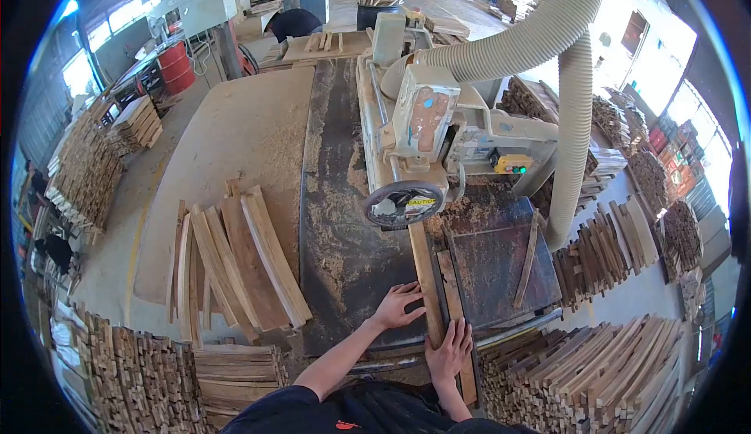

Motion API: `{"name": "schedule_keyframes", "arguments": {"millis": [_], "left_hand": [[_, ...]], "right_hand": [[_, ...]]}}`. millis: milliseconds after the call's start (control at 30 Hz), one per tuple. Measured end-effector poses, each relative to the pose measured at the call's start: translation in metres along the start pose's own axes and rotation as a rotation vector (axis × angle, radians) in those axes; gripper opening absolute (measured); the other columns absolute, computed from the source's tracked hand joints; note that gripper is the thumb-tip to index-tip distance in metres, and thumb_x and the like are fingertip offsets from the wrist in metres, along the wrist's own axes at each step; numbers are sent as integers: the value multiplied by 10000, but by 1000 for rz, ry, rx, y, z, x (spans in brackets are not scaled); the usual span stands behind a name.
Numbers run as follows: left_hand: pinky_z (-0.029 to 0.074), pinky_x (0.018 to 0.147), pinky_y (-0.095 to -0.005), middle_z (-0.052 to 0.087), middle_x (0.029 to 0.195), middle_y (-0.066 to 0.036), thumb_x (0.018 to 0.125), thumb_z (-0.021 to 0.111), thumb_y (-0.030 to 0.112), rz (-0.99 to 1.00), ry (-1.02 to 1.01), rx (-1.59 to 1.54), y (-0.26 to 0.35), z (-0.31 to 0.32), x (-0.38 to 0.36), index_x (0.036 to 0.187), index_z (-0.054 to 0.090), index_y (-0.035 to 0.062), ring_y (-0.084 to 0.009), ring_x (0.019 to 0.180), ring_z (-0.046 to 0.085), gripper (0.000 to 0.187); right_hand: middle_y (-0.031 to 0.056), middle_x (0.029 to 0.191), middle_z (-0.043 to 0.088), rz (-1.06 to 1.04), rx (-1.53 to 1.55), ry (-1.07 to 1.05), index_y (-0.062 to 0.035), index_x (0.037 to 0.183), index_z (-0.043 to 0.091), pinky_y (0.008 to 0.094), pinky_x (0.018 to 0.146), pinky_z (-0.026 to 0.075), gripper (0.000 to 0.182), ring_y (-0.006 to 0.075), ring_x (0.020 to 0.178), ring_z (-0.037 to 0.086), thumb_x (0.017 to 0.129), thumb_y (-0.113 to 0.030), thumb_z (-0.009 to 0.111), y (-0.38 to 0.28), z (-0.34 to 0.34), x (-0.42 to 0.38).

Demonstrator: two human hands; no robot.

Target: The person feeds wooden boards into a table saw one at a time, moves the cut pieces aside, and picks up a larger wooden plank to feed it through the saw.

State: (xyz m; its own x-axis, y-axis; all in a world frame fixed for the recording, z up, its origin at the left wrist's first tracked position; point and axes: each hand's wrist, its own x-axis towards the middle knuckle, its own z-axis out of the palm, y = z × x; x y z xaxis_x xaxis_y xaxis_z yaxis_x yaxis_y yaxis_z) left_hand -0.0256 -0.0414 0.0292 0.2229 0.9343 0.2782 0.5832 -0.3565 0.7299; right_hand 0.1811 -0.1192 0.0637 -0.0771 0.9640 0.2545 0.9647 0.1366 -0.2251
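A long wooden board [424, 274] lies on the dark machine table, its far end under the saw head behind the black handwheel [404, 202]. My left hand [399, 307] rests against the board's left edge, thumb and forefinger apart and curved. Near the board's close end, my right hand [449, 351] grips it, with the thumb on the left side and the fingers over the top. Just right of the board runs a second narrow wooden strip [449, 287], beside a dark straight guide. Part of that strip passes beneath my right hand.
Several loose boards [235, 258] lie on the tan side table [235, 121] to the left. Stacked timber [587, 371] stands low at right, more [141, 371] at left. A thick ribbed hose [524, 43] arches over the machine. A bent-over person [296, 24] is beyond the table.
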Motion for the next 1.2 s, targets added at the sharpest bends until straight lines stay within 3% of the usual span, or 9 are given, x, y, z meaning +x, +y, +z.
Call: {"name": "schedule_keyframes", "arguments": {"millis": [367,433,533,867,933,1067,1200], "left_hand": [[308,1159,-500,568,1411,-229,953,616,492,-16,3,4,-2,1,-1,1337,630,77,-352,1416,433,566],[259,1196,-509,506,1487,-195,990,528,565,-39,-81,16,-3,0,0,1410,578,91,-346,1459,363,635],[255,1199,-511,503,1488,-196,993,525,562,-48,-85,15,-3,0,0,1411,577,90,-348,1464,355,632],[244,1199,-521,495,1498,-193,990,546,545,-60,-93,10,-1,0,0,1413,575,90,-346,1466,354,622],[295,1169,-499,557,1424,-229,962,591,512,-29,-23,-5,1,-1,0,1350,621,57,-345,1431,413,598],[293,1171,-499,555,1426,-229,962,592,512,-33,-24,-10,1,-2,0,1348,621,56,-345,1433,410,599],[257,1190,-516,504,1488,-200,986,552,549,-50,-70,1,-3,0,-1,1417,576,105,-353,1456,367,619]], "right_hand": [[181,1538,406,-10,3,21,-32,1428,461,530,1134,311,805,411,1430,352,779,-366,800,-1,-1,1],[179,1536,409,-7,3,16,-34,1427,466,532,1133,310,806,409,1432,351,778,-373,802,1,1,1],[177,1539,407,-17,-5,13,-35,1428,466,531,1134,308,806,407,1435,348,780,-379,801,2,0,0],[185,1533,409,-14,-5,-3,-24,1419,469,536,1136,305,797,409,1436,344,791,-387,801,0,-3,0],[185,1533,407,-23,-2,4,-19,1417,468,535,1136,307,798,409,1434,347,789,-379,806,0,-4,0],[187,1534,406,-25,0,0,-19,1417,468,534,1134,310,799,410,1431,352,787,-375,808,-1,-6,1],[172,1548,393,-25,-7,-6,-32,1437,455,529,1131,316,814,406,1442,338,792,-378,810,0,-4,1]]}}
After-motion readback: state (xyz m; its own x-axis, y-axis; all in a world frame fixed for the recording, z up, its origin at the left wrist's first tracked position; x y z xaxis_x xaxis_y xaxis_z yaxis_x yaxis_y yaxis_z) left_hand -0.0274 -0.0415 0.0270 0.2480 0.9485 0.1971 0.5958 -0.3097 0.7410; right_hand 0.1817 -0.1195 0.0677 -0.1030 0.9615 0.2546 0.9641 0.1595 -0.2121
